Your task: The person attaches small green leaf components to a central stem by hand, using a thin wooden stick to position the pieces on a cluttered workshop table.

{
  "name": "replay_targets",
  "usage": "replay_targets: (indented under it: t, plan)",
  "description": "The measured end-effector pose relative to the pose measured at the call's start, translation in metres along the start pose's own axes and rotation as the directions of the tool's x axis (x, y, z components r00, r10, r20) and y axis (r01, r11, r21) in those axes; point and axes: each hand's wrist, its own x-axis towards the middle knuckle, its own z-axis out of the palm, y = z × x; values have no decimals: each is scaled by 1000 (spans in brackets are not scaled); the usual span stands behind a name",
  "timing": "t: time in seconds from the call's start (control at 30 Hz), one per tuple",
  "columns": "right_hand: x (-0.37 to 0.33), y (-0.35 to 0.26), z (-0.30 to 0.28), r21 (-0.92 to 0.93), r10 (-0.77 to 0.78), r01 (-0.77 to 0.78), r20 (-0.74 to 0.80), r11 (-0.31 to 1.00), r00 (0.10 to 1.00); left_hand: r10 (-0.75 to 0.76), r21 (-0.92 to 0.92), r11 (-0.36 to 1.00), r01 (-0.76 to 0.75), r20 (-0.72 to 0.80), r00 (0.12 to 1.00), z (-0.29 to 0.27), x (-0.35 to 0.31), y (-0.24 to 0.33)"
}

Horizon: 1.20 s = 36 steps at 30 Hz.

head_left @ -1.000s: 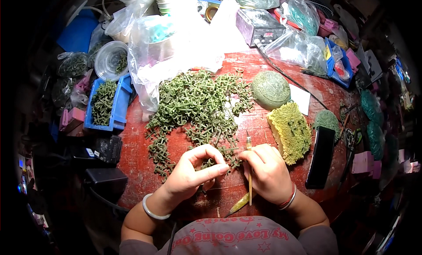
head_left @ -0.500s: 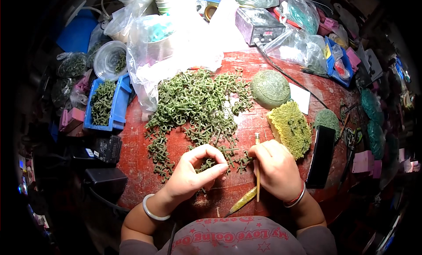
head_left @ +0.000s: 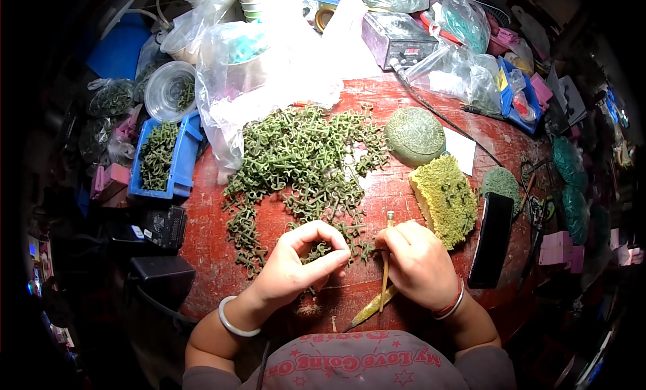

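Note:
A large heap of small green curled pieces, like wax castings (head_left: 303,154), covers the middle of the red table. Some loose ones lie around my left hand (head_left: 293,269), whose thumb and forefinger are closed together. What they hold, if anything, is too small to name. My right hand (head_left: 420,265) grips a thin wooden stick (head_left: 384,282) with a pale metal end pointing away from me. Green pieces lie close to its fingertips; whether they touch is hard to tell. Below the stick lies a yellow-handled pointed tool (head_left: 371,309).
Beside my right hand are a yellow sponge (head_left: 444,201), a round green block (head_left: 414,135) and a black phone (head_left: 490,242). A blue bin (head_left: 180,162) of green pieces stands left. Behind are plastic bags (head_left: 222,107) and a grey control box (head_left: 397,40) with a cable.
My right hand has shifted slightly left with the stick, which now leans and crosses the yellow-handled tool. My left hand has hardly moved.

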Motion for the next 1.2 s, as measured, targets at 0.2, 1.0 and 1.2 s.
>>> replay_targets:
  t: [0.2, 1.0, 1.2]
  plan:
    - [1, -7, -11, 173, 2, 25, -151, 985, 989, 160, 143, 977, -159, 10, 987, 0, 5, -5]
    - [-5, -12, 9, 792, 353, -183, -44, 583, 935, 319, 402, 844, -354, 155, 935, -1, 7, -15]
    - [-5, -12, 12, 850, 425, -179, -57, 495, 904, 294, 363, 875, -319, 124, 948, -1, 7, -14]
